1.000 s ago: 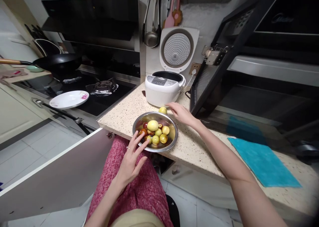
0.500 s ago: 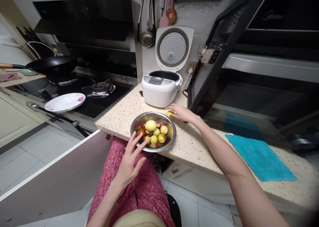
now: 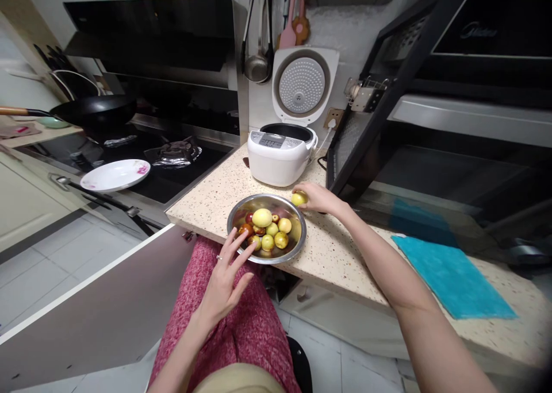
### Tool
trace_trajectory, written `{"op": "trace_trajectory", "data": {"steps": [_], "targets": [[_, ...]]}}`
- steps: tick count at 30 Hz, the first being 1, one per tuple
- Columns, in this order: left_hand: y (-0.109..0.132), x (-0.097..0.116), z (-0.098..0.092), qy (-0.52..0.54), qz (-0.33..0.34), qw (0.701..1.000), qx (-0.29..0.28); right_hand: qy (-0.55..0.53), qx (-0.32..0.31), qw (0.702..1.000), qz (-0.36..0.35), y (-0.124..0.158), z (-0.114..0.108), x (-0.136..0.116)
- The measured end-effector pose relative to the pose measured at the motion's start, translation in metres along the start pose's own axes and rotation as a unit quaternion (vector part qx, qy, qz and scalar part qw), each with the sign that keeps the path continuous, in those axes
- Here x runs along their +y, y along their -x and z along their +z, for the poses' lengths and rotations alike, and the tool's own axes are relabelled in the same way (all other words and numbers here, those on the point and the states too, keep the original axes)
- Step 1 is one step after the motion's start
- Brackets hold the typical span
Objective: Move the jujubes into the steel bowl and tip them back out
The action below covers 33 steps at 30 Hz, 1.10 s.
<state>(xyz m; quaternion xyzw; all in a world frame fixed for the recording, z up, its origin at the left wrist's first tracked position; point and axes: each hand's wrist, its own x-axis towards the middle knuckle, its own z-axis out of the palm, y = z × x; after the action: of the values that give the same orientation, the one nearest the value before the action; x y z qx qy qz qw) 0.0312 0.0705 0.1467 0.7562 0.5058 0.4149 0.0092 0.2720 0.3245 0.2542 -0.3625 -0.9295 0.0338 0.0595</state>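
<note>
A shiny metal bowl (image 3: 297, 243) stands at the counter's front edge, with several yellow-green and red-brown jujubes (image 3: 268, 242) inside. One larger, pale yellow jujube (image 3: 262, 218) lies on top of them. My right hand (image 3: 317, 199) is closed around a yellow-green jujube (image 3: 299, 198) just beyond the bowl's far right rim. Its thumb is partly hidden. My left hand (image 3: 224, 281) is open at the bowl's near left side, fingers spread, their tips over the rim beside the fruit.
A white rice cooker (image 3: 278, 158) with its lid up stands behind the bowl. To the right are a teal cloth (image 3: 452, 275) and a dark oven (image 3: 466, 146). On the left, a flowered plate (image 3: 114, 176) and a black wok (image 3: 97, 110) are at the stove. A cabinet door (image 3: 107, 301) hangs open below.
My right hand has shifted slightly, and more of the jujube in its fingers now shows. The left hand keeps its place at the bowl. The whole view has moved a little.
</note>
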Motion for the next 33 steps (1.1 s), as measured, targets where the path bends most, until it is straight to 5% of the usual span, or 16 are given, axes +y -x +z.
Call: {"op": "trace_trajectory", "data": {"steps": [9,17,29,33], "targets": [[-0.001,0.003,0.001,-0.014,-0.002,1.0,0.006,-0.156,0.106,0.978,-0.086,0.026,-0.04,-0.048],[-0.037,0.03,-0.005,0.005,-0.024,0.996,0.086,-0.295,0.033,0.949,-0.11,0.044,-0.042,-0.101],[-0.072,0.033,-0.005,0.043,-0.036,0.996,0.067,-0.372,-0.069,0.912,-0.16,0.035,-0.027,-0.094],[-0.074,0.031,-0.005,0.043,-0.04,0.997,0.048,-0.383,-0.048,0.912,-0.142,0.03,-0.033,-0.08]]}}
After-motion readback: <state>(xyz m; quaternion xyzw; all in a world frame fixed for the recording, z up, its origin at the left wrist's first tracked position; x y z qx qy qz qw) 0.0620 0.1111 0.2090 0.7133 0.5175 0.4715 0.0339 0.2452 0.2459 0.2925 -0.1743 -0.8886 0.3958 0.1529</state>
